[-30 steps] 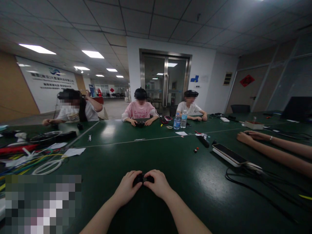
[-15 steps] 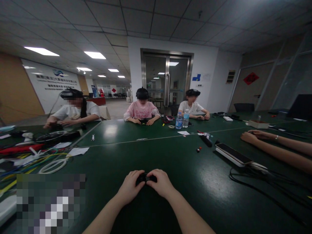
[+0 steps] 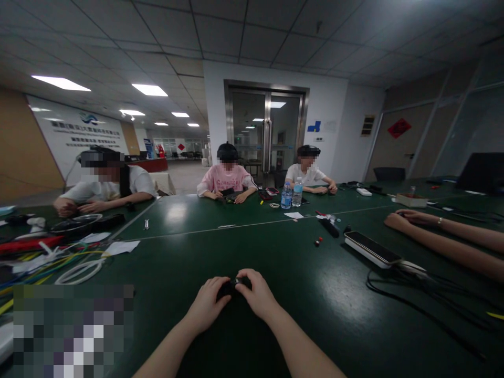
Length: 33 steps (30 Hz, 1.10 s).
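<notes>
Just above the dark green table (image 3: pixel 299 336), or resting on it, a small black object (image 3: pixel 226 288) sits between my hands. My left hand (image 3: pixel 207 304) closes around its left end, thumb in front and fingers behind. My right hand (image 3: pixel 259 295) pinches the right end with thumb and fingers. A small shiny spot shows by the right fingertips. My fingers cover much of the object, so its exact kind cannot be made out.
Cables (image 3: pixel 79 270) and papers (image 3: pixel 123 247) lie on the left. To the right are a white-edged device (image 3: pixel 372 249) with black cords and another person's forearms (image 3: pixel 452 231). Two water bottles (image 3: pixel 297 192) stand farther back. Several people in headsets sit around the table.
The view has turned slightly right. My right hand has shifted up a little on the black object, and a shiny spot now shows there. Both hands keep their hold.
</notes>
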Each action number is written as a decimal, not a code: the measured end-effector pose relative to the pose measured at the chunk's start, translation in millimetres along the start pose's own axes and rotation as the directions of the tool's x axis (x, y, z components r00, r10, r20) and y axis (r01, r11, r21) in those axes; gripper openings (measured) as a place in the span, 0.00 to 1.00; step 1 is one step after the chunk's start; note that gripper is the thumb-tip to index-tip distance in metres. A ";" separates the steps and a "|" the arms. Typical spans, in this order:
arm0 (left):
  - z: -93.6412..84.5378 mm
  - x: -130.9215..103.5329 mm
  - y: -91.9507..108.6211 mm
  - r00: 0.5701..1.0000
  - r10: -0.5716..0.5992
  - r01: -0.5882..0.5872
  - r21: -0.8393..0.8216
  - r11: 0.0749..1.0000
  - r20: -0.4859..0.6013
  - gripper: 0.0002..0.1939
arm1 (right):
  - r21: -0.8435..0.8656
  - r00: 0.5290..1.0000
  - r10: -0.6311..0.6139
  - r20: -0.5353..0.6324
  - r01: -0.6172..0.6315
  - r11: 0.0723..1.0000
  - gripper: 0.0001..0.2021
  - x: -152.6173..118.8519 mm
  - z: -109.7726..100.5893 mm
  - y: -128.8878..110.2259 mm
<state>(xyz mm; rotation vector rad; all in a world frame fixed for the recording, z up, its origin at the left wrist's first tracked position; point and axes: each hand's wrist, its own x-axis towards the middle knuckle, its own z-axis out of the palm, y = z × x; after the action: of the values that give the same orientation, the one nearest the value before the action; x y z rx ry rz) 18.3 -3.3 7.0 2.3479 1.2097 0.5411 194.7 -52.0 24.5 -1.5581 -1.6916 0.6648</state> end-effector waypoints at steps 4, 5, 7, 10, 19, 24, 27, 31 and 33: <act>0.6 0.0 -2.7 1.000 -0.014 0.014 0.005 1.000 0.009 0.22 | 0.118 0.997 0.072 -0.021 -0.069 0.991 0.10 -0.3 -1.5 0.4; 0.5 0.0 -2.8 1.000 -0.019 0.019 0.010 1.000 0.012 0.22 | 0.140 0.996 0.079 -0.030 -0.074 0.987 0.10 -0.4 -2.0 0.8; -0.2 -0.4 -2.0 0.999 -0.030 0.030 0.014 0.999 0.020 0.22 | 0.170 0.994 0.099 -0.054 -0.088 0.982 0.11 -0.4 -2.9 1.7; -2.2 -1.4 0.8 0.999 -0.040 0.040 0.009 0.999 0.025 0.22 | 0.187 0.984 0.140 -0.111 -0.118 0.975 0.13 0.5 -4.0 4.3; -3.2 -2.0 2.9 0.997 -0.071 0.071 0.014 0.997 0.033 0.23 | 0.282 0.952 0.184 -0.244 -0.112 0.953 0.17 4.9 -2.7 16.7; -4.9 -2.1 6.8 0.998 -0.059 0.057 0.042 0.997 0.032 0.24 | 0.366 0.916 0.195 -0.351 -0.057 0.929 0.17 6.6 -0.4 21.2; -5.7 -2.6 8.7 0.998 -0.052 0.051 0.035 0.998 0.030 0.24 | 0.389 0.914 0.222 -0.339 -0.079 0.918 0.17 6.0 -1.7 20.7; -4.2 -2.2 6.0 0.998 -0.051 0.050 0.034 0.998 0.021 0.23 | 0.365 0.917 0.249 -0.311 -0.127 0.922 0.18 3.9 -4.9 16.0; -2.2 -1.6 2.5 0.999 -0.039 0.039 0.034 0.999 0.018 0.23 | 0.324 0.927 0.257 -0.274 -0.163 0.932 0.18 2.5 -5.9 13.2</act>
<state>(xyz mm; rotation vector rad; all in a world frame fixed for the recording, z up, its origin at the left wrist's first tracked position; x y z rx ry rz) 17.9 -5.5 10.0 2.3471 1.2626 0.4877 207.5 -48.3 18.1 -1.5465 -1.1414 0.7019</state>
